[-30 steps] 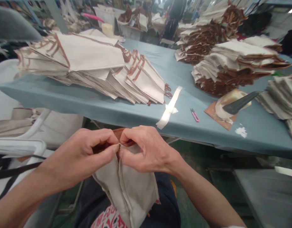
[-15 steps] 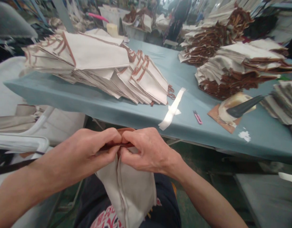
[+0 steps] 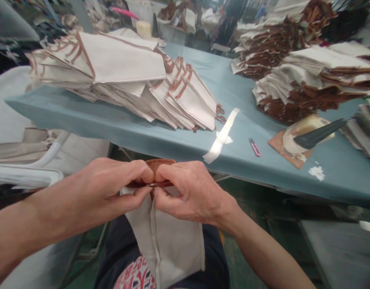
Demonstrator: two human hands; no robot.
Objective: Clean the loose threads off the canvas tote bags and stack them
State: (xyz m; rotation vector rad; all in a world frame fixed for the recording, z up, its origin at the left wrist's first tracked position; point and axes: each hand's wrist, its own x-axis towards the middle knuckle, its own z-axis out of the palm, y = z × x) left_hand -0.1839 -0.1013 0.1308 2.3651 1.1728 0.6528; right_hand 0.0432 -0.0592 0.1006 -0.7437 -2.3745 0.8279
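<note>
My left hand (image 3: 108, 190) and my right hand (image 3: 187, 192) meet over my lap, both pinched on the top edge of a cream cloth bag (image 3: 172, 245). The bag has a brown trim (image 3: 159, 164) along its top, and this trim sits between my thumbs and forefingers. The rest of the bag hangs down onto my dark trousers. Both hands are closed on the cloth, thumbs nearly touching.
A blue-grey table (image 3: 142, 136) runs ahead of me. A slanted stack of cream bags (image 3: 124, 80) lies on its left, more stacks (image 3: 308, 80) on its right. A white tape strip (image 3: 222, 136), pink snips (image 3: 255, 147) and a dark tool (image 3: 317, 134) lie near its front edge.
My hands have stayed pinched on the bag's top and drawn it slightly upward; the brown trim now shows more between my thumbs. The view shifted a little.
</note>
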